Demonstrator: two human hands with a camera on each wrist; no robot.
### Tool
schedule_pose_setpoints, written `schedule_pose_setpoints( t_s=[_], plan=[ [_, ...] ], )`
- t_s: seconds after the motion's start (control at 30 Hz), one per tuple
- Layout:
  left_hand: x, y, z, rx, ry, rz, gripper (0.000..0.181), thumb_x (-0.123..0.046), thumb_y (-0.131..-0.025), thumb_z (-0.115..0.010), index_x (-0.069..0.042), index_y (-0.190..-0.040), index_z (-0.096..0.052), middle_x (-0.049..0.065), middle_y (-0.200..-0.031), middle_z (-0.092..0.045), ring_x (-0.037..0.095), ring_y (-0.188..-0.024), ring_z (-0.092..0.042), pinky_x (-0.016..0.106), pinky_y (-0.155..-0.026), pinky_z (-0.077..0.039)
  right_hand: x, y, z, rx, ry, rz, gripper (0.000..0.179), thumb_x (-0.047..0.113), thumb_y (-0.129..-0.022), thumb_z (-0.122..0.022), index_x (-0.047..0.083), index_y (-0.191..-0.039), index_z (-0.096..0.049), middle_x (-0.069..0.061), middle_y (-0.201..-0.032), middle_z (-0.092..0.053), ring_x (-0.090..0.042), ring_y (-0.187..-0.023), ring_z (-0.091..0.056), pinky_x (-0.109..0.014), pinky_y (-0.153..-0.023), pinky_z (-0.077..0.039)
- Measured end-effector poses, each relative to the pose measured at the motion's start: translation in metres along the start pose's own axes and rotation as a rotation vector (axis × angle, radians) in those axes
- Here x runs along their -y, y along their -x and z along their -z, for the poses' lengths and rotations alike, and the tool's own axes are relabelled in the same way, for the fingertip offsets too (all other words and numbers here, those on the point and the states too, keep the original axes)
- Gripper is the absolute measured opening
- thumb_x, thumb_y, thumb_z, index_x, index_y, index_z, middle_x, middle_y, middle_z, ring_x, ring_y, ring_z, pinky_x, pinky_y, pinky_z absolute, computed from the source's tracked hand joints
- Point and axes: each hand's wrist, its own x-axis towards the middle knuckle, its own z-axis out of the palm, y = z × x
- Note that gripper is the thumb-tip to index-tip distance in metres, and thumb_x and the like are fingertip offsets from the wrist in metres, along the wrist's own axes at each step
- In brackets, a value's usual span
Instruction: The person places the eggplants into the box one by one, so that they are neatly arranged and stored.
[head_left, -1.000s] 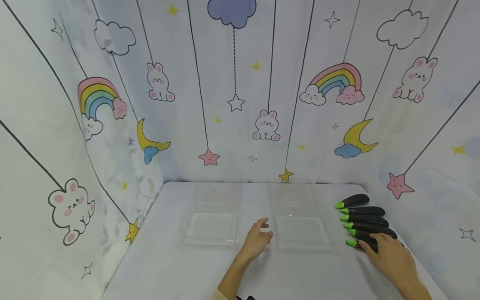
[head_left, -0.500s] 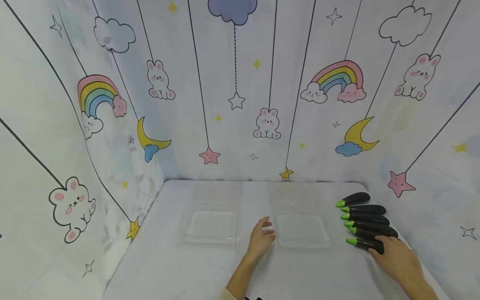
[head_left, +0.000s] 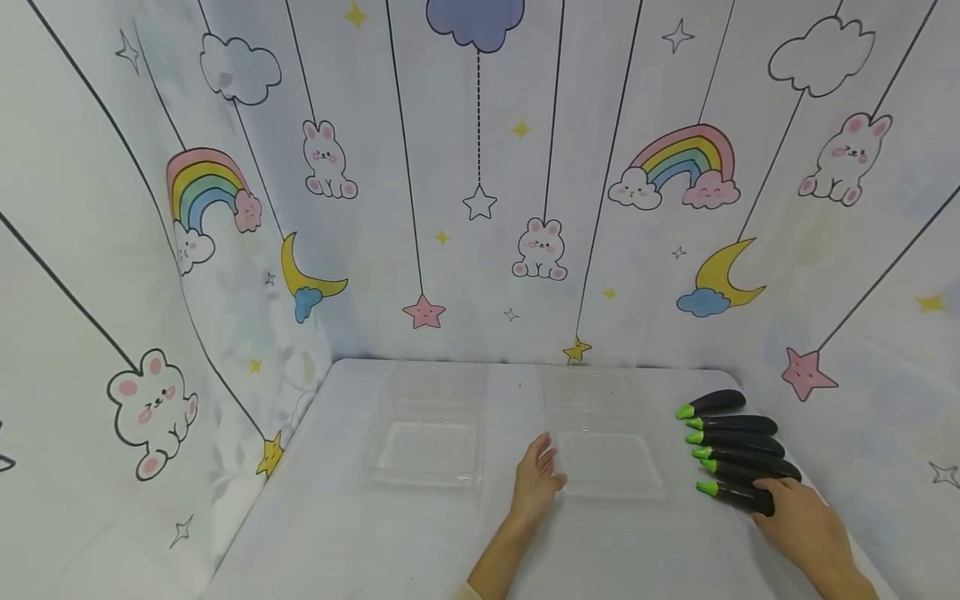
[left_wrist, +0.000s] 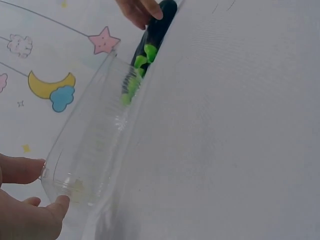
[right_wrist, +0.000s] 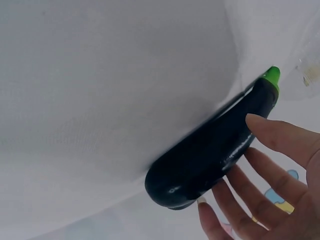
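Note:
My right hand (head_left: pixel 806 527) holds the nearest eggplant (head_left: pixel 742 497) by its rounded end, at the table's right. Seen from the right wrist, the thumb lies on one side of this dark, glossy eggplant (right_wrist: pixel 215 145) with its green stem end, and the fingers lie along the other. More eggplants (head_left: pixel 738 423) lie in a row behind it, green ends toward the left. My left hand (head_left: pixel 536 483) is at the left rim of the right clear plastic container (head_left: pixel 611 497). In the left wrist view its loosely spread thumb and finger touch the container's end (left_wrist: pixel 85 170).
Another clear plastic container (head_left: pixel 427 482) sits to the left on the white table (head_left: pixel 337 533). Both containers have lids folded back toward the rear. A patterned curtain (head_left: pixel 480 250) stands behind and at both sides of the table.
My right hand has drawn back toward the nearest eggplant's rounded end, and a gap now shows between that eggplant and the others. My left hand has shifted slightly right, to the container's rim.

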Motion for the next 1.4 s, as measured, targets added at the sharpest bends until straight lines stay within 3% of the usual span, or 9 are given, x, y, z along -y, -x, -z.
schedule_pose_setpoints(
  t_s=[0.13,0.33,0.7,1.0,1.2,1.4],
  plan=[
    [0.004,0.000,-0.001,-0.007,0.059,-0.029,0.077,0.018,-0.084,-0.058,0.008,-0.156,-0.033,0.033,-0.160,-0.035,0.046,-0.149,-0.037,0.050,-0.123,-0.033,-0.004,-0.003,-0.006,-0.031,-0.007,0.029,0.047,0.013,-0.071,-0.089,-0.008,-0.109,-0.071,-0.039,-0.112,-0.061,-0.061,-0.106,-0.057,-0.075,-0.087,-0.048],
    [0.010,0.002,-0.003,0.004,0.157,-0.005,0.076,0.016,-0.087,-0.057,0.007,-0.158,-0.031,0.033,-0.161,-0.033,0.049,-0.149,-0.033,0.052,-0.121,-0.034,-0.013,-0.008,-0.010,-0.079,-0.016,0.076,0.036,0.003,-0.069,-0.084,-0.005,-0.103,-0.074,-0.036,-0.102,-0.063,-0.060,-0.099,-0.060,-0.074,-0.082,-0.049],
    [0.012,0.002,-0.002,-0.026,0.194,0.066,0.075,0.018,-0.086,-0.053,0.000,-0.158,-0.037,0.029,-0.163,-0.034,0.046,-0.151,-0.033,0.050,-0.122,-0.034,-0.014,-0.013,-0.012,-0.004,-0.013,0.074,0.035,0.002,-0.068,-0.083,-0.003,-0.101,-0.073,-0.034,-0.101,-0.065,-0.059,-0.098,-0.061,-0.073,-0.081,-0.050],
    [0.009,0.003,-0.004,-0.017,0.223,0.048,0.076,0.021,-0.085,-0.049,-0.001,-0.157,-0.037,0.030,-0.164,-0.030,0.043,-0.153,-0.030,0.046,-0.124,-0.031,-0.008,-0.013,-0.005,0.018,-0.008,0.069,0.037,0.003,-0.071,-0.082,-0.006,-0.106,-0.070,-0.035,-0.104,-0.064,-0.059,-0.101,-0.059,-0.073,-0.084,-0.049],
    [0.008,0.004,-0.005,-0.028,0.224,0.044,0.077,0.022,-0.084,-0.050,0.004,-0.157,-0.035,0.031,-0.164,-0.031,0.042,-0.152,-0.031,0.043,-0.122,-0.033,0.003,-0.012,0.004,-0.032,-0.022,0.052,0.042,0.002,-0.073,-0.084,-0.009,-0.110,-0.067,-0.036,-0.107,-0.062,-0.059,-0.101,-0.058,-0.073,-0.085,-0.048],
    [0.009,0.002,-0.005,-0.031,0.250,0.031,0.077,0.024,-0.083,-0.048,0.005,-0.157,-0.034,0.032,-0.164,-0.029,0.042,-0.153,-0.030,0.043,-0.123,-0.031,0.014,-0.014,0.018,-0.133,-0.053,0.138,0.047,0.002,-0.074,-0.085,-0.010,-0.114,-0.065,-0.038,-0.112,-0.061,-0.059,-0.102,-0.057,-0.073,-0.083,-0.048]
  ],
)
